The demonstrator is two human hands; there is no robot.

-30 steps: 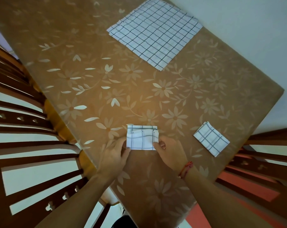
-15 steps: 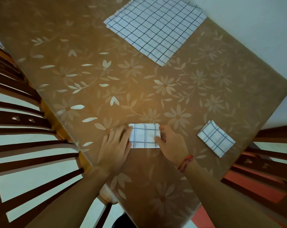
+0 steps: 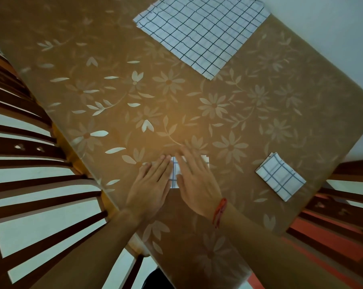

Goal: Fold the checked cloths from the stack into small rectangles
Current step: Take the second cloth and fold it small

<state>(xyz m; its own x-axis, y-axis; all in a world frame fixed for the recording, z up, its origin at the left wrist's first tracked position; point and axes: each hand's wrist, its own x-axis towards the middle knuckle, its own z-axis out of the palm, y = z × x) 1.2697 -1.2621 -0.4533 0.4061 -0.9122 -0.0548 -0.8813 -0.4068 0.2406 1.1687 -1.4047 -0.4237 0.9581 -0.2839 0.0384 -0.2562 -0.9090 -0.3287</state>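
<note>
A small folded checked cloth (image 3: 175,174) lies near the table's front edge, mostly covered by my hands. My left hand (image 3: 150,186) rests flat with spread fingers over its left side. My right hand (image 3: 197,184), a red thread on the wrist, presses flat on its middle and right side. Only a narrow strip between the hands and a corner at the right show. A stack of flat checked cloths (image 3: 201,30) lies at the far side of the table. A second folded checked rectangle (image 3: 280,176) sits to the right, near the table's edge.
The table (image 3: 249,122) wears a brown cloth with pale flowers and runs diagonally. Dark wooden chair backs (image 3: 20,147) stand at the left, and more dark wood (image 3: 347,174) at the right beside a red floor strip. A pale wall (image 3: 332,28) lies behind.
Both hands went from pinching the small cloth's sides to lying flat on top of it; the right hand slid left over the cloth. The head view shifted closer.
</note>
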